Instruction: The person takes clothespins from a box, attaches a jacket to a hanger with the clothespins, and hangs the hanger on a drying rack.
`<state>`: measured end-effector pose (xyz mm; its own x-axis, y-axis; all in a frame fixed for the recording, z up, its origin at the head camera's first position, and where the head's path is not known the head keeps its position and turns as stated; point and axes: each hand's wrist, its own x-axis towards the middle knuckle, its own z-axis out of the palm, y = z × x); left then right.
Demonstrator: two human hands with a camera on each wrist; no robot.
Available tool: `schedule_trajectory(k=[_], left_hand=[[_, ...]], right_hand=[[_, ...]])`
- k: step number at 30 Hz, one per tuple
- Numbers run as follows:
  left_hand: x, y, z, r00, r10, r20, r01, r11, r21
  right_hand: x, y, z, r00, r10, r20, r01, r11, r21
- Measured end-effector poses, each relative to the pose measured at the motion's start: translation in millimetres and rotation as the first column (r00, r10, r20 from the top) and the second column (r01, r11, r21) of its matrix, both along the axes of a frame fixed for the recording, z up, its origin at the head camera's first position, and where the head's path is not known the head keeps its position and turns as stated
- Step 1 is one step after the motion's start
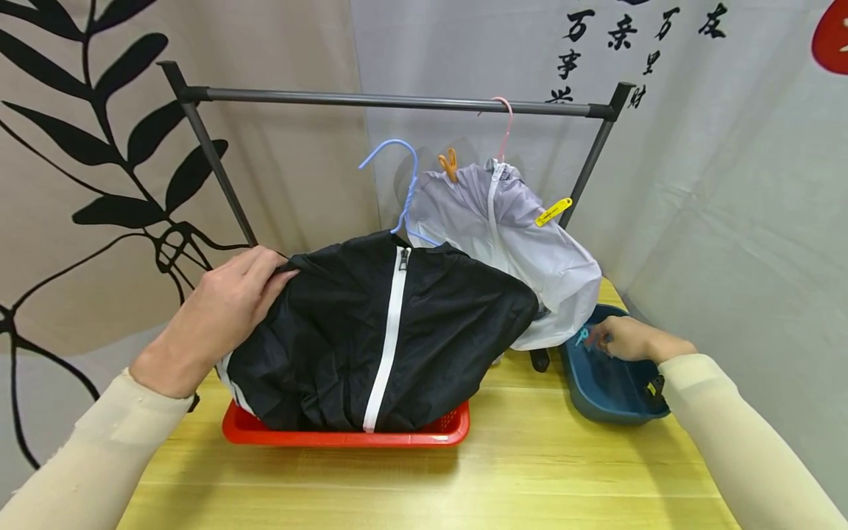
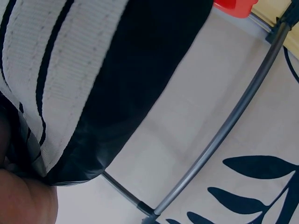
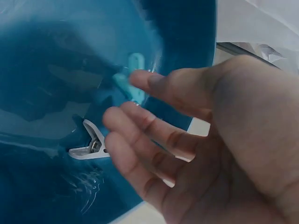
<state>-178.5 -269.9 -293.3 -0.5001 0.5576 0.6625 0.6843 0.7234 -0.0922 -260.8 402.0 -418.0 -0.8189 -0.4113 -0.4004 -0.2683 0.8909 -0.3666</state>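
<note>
Turquoise V-shaped plastic clothes clip (image 3: 136, 61): lies in the rounded blue plastic basin (image 1: 606, 412), at nine o'clock from the nearer right hand (image 1: 629, 338) in the head view, long axis toward eleven o'clock in the right wrist view. Right-hand grip: apart, contact with the clip unclear; left hand (image 1: 228, 298) pinches the black fabric jacket with white zip strip (image 1: 344, 324) at its ten o'clock shoulder.

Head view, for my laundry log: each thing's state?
Black jacket: zipped, left hand gripping it
Blue hanger: unhooked
Pink hanger: hooked on rail
Lilac-white jacket: hung
Orange clothespin: clipped on
Yellow clothespin: clipped on
Turquoise clothespin: unclipped
Blue basin: upright
Red basket: upright
Right hand: fingers parted
</note>
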Motion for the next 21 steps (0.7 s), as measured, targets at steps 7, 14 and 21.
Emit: schedule_trajectory(k=[7,14,21], left_hand=[[0.3,1,-0.2,1.000,-0.007,0.006,0.007,1.000,0.005],[0.9,1,0.2,1.000,-0.007,0.001,0.007,1.000,0.014],[3.4,2,-0.2,1.000,-0.012,0.010,0.012,1.000,0.023]], right_hand=[[1.3,3,1.6,0.998,-0.048,-0.034,0.050,0.997,0.064],[-6.2,0,-7.9,0.989,-0.145,-0.041,0.148,0.986,0.074],[-13.5,-3,-18.3,0.984,-0.175,0.043,0.170,0.980,0.105]])
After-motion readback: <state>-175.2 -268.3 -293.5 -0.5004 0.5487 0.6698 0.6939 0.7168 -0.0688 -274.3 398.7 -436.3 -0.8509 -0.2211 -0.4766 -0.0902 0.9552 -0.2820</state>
